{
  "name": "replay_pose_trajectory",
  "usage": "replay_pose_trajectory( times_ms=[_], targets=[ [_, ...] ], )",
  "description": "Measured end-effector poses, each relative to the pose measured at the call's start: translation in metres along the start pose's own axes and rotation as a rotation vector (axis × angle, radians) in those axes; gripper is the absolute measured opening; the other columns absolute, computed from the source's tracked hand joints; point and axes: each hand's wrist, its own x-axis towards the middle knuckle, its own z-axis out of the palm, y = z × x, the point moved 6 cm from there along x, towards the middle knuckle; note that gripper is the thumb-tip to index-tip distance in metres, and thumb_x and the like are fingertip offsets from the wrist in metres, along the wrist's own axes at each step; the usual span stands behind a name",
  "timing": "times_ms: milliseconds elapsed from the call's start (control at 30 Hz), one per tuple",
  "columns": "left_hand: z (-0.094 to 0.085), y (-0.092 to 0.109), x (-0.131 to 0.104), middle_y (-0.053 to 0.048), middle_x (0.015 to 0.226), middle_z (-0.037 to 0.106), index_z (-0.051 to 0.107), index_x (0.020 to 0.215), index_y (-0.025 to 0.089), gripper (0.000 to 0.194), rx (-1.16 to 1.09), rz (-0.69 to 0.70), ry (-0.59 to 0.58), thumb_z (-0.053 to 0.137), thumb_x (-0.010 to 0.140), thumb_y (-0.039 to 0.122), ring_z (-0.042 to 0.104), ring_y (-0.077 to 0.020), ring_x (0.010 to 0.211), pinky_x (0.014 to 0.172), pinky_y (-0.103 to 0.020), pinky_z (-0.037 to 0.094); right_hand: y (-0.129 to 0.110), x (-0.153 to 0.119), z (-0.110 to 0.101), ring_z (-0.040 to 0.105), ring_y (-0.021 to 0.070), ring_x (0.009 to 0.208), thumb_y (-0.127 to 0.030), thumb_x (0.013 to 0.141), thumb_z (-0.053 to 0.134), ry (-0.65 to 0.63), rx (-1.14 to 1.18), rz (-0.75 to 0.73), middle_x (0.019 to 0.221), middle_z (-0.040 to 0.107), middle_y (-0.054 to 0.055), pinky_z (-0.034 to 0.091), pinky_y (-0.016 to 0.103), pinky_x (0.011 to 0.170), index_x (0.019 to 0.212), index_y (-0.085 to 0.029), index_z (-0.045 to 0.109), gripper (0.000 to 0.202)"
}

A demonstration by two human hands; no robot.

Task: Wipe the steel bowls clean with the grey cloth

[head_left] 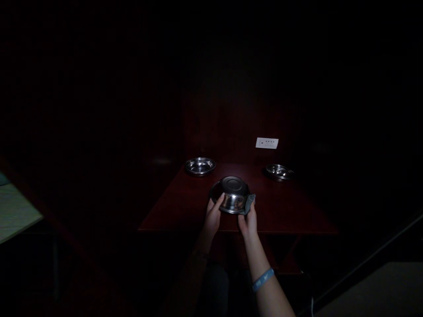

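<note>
A shiny metal bowl (233, 192), its base turned up and towards me, is held over the near part of a dark red table (185, 207). My left hand (213, 216) grips its left rim, the thumb resting on the outer wall. At the bowl's right side, my right hand (249, 219) holds a grey-green cloth (249, 204) against the rim. Two more metal bowls stand upright on the table: one (200, 166) at the back left, the other (280, 172) at the back right.
A white socket panel (267, 143) is on the dark wall behind the table. A pale surface (18, 211) shows at the far left edge. At the lower right lies a greyish surface (380, 290) behind a slanting dark edge. Much of the surroundings is too dark to make out.
</note>
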Motion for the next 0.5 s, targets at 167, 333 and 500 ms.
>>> replay_pose_trajectory(
  times_ms=[167,333,500],
  targets=[
    [-0.003,-0.0015,0.0009,-0.01,0.13,0.068,0.064,0.127,0.019,0.056,0.037,0.007,-0.005,0.082,0.075,0.028,0.055,-0.0259,0.131,0.118,-0.042,0.033,0.0021,-0.001,-0.001,0.063,0.0176,0.121,-0.042,0.091,0.055,0.025,0.035,0.041,0.13,0.067,0.004,0.041,0.04,0.114,0.12,-0.023,0.066,0.036],
    [-0.0034,0.0,0.0002,-0.009,0.131,0.068,0.064,0.127,0.019,0.056,0.026,0.031,0.007,0.082,0.075,0.031,0.054,-0.0256,0.132,0.118,-0.041,0.034,0.0012,-0.0031,0.003,0.062,0.0162,0.121,-0.044,0.091,0.057,0.001,0.046,0.053,0.13,0.067,0.001,0.042,0.038,0.113,0.12,-0.026,0.066,0.036],
    [-0.0051,0.0016,0.0,-0.01,0.127,0.07,0.067,0.124,0.018,0.052,-0.007,0.039,0.055,0.081,0.076,0.031,0.057,-0.0255,0.129,0.116,-0.04,0.037,0.0003,-0.0055,0.0057,0.062,0.0168,0.121,-0.043,0.09,0.059,-0.021,0.033,0.037,0.128,0.069,0.002,0.042,0.037,0.113,0.121,-0.024,0.067,0.038]
  ],
)
